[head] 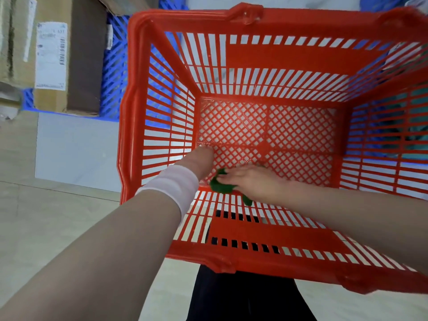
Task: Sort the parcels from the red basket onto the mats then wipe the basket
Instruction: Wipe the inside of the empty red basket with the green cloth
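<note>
Head view, looking straight down into a red slatted plastic basket (125, 112) with a lattice bottom. Left hand (201, 159) thrust down to the near left corner of the bottom, seen end-on past a pale pink cuff (171, 184) and tan sleeve; fingers hidden, so cannot tell whether spread or curled. Right hand (251, 180) reaching in from the right, fingers stretched out and laid flat, pressing a crumpled dark green cloth (218, 185) against the bottom where it meets the near wall.

Underneath, pale tiled floor (46, 228) and a light grey sheet (76, 147). Dark trousers (243, 297) below the near rim. Upper left, brown cardboard parcels (85, 54), one with a white shipping label (51, 56), resting on a blue plastic lattice mat (114, 66) beside the basket.
</note>
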